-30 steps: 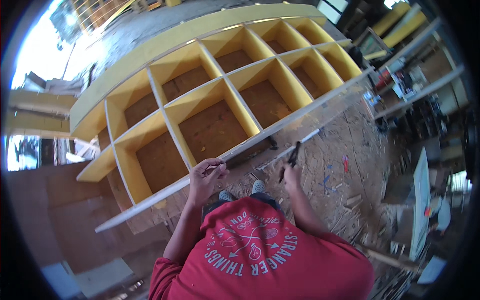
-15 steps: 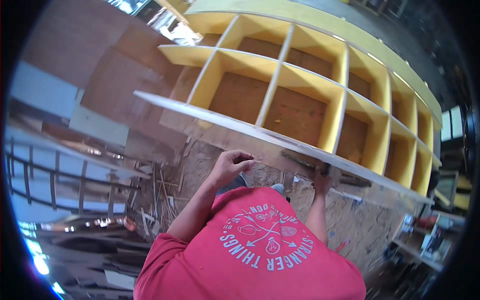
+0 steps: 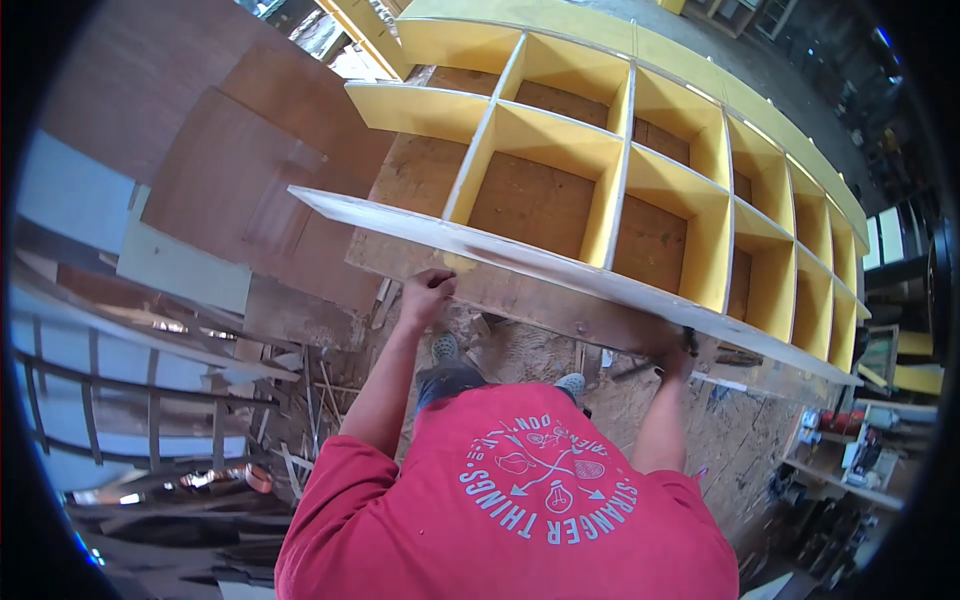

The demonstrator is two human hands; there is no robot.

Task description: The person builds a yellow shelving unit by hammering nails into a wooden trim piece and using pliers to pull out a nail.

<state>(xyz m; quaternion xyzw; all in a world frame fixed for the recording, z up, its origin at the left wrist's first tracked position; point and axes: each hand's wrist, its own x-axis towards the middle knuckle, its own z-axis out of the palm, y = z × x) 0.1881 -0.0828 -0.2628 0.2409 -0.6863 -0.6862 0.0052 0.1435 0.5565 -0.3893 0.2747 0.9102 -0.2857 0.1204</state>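
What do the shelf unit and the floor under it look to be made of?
Shelf unit: apparently sheet wood such as plywood, with dividers painted matt yellow, a pale front edge and bare brown panels behind the cells. Left hand and right hand are at that front edge. Floor: looks like rough chipboard or packed sawdust, speckled and littered with offcuts; the exact material is unclear.

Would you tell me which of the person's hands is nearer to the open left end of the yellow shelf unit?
Left. The left hand grips the front edge of the yellow shelf unit near that end; the right hand holds it farther right.
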